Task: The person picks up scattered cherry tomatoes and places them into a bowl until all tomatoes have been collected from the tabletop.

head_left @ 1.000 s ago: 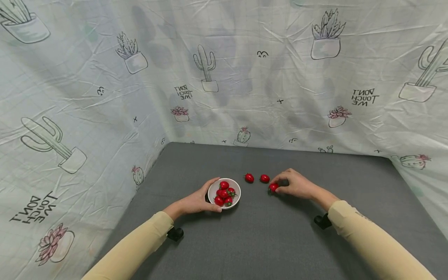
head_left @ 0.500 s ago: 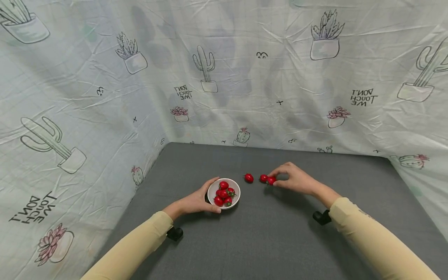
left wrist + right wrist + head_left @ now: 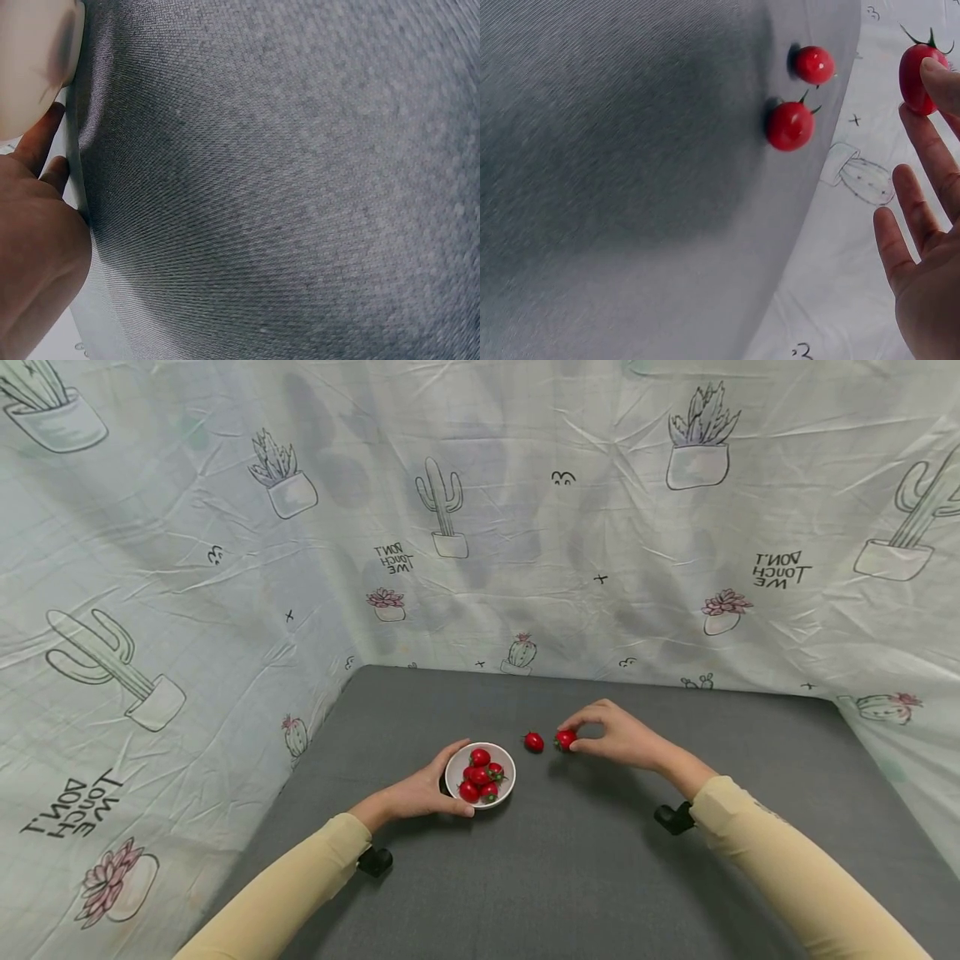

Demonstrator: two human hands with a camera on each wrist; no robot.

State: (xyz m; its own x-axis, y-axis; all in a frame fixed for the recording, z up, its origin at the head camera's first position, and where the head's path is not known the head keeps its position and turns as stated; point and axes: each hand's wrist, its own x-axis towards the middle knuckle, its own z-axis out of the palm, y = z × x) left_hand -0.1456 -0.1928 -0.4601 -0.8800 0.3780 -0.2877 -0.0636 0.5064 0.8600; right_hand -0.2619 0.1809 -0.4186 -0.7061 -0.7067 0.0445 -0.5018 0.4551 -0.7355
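My left hand (image 3: 420, 787) holds a small white bowl (image 3: 458, 768) by its left side, thumb in front and fingers behind. Several red cherry tomatoes (image 3: 480, 757) lie inside. The bowl's pale outer wall (image 3: 30, 67) shows at the upper left of the left wrist view. Between thumb and fingertips, my right hand (image 3: 618, 737) pinches a cherry tomato (image 3: 911, 79) with a green stem, raised over the table. Two more cherry tomatoes lie on the cloth, one nearer (image 3: 790, 126) and one farther (image 3: 814, 65). In the head view the held tomato covers one of them.
Dark grey cloth (image 3: 555, 877) covers the table. A pale curtain (image 3: 510, 593) printed with potted cacti hangs along the back and left edges. A black wrist camera (image 3: 375, 862) sits under the left cuff, another (image 3: 673, 818) under the right cuff.
My right hand has lifted its cherry tomato and carried it leftward and away, over another tomato on the table. The left hand and the bowl stay in place.
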